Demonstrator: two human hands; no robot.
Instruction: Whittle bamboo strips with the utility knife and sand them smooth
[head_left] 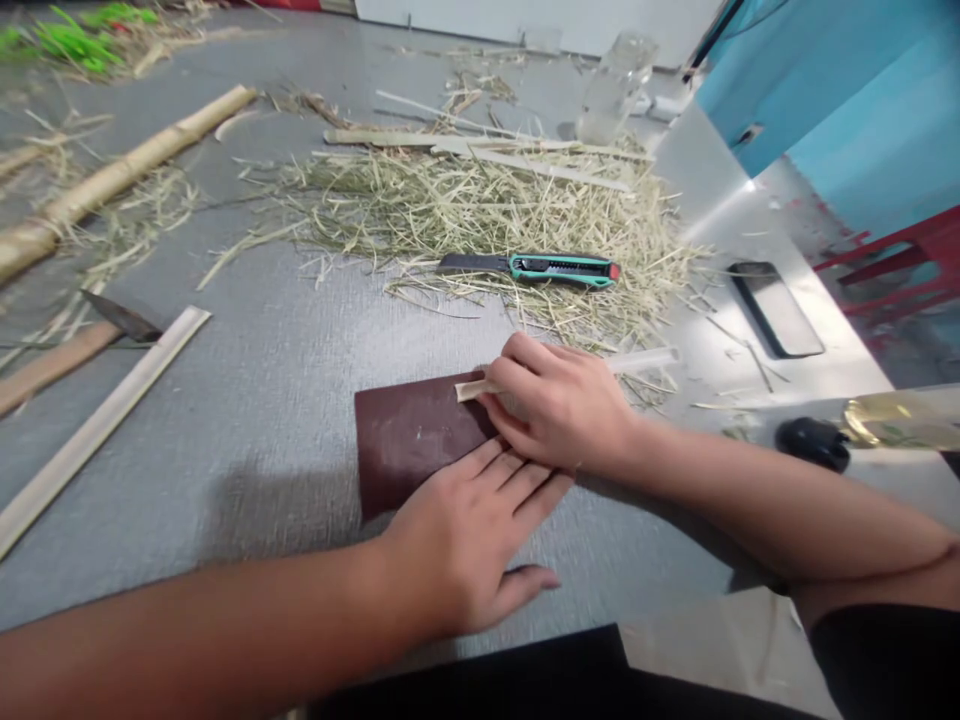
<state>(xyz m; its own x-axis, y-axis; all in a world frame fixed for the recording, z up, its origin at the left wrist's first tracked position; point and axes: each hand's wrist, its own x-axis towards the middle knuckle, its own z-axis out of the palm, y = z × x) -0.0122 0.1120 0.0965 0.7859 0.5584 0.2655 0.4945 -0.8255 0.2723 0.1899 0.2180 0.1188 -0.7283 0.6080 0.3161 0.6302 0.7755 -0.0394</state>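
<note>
A dark brown sheet lies on the grey table. My left hand rests flat over its near edge, fingers stretched out and thumb apart. My right hand is closed around a thin pale strip, just above the right part of the sheet. One end of the strip sticks out to the left over the sheet, and a pale length shows to the right behind the hand. The fingertips of my left hand lie close beside my right hand.
Beyond the hands are a pile of shavings and a green-black utility knife. At left lie a bamboo pole, a wooden-handled blade and a pale strip. At right are a phone and a bottle.
</note>
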